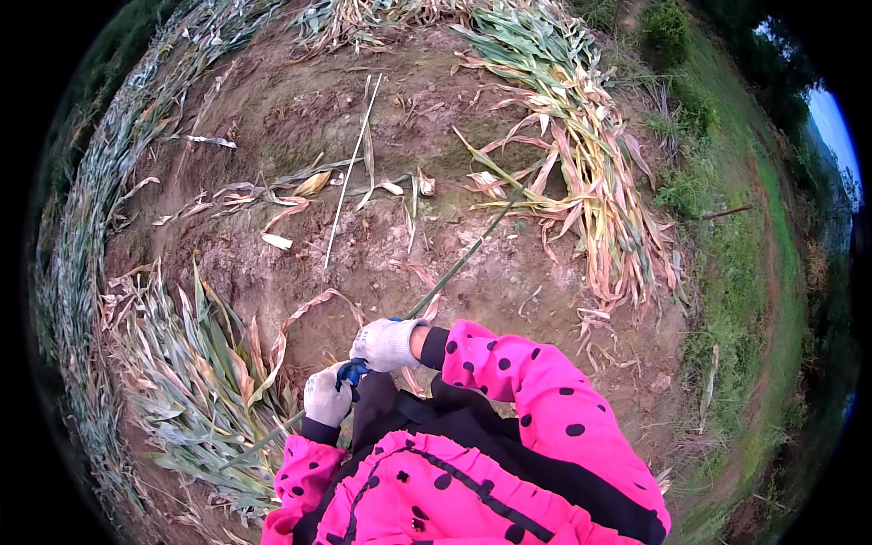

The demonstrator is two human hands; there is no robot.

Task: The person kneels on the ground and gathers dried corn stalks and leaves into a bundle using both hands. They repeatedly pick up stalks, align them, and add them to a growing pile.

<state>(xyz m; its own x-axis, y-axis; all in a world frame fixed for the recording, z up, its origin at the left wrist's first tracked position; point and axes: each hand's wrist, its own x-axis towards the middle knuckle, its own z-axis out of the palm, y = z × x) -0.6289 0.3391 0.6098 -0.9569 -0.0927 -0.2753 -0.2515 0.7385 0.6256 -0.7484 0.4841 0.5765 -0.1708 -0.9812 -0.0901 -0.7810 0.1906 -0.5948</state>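
A long green corn stalk [463, 257] runs slantwise across my front, from the heap on the right down to the leaves at lower left. My right hand [385, 343], in a whitish work glove with blue-coated fingers, is closed around its middle. Close beside it, my left hand [327, 395] in a matching glove grips the lower part of the stalk. The gloves and my body hide the stretch between the hands. The stalk's leafy far end meets yellowing leaves at the heap's edge.
Cut corn stalks lie heaped at right [586, 177], with another leafy pile [197, 388] at lower left. A long row of stalks [88, 225] curves along the left. One thin pale stick [353, 170] and dry husks [313, 184] lie on bare soil. Grass [736, 293] borders the right.
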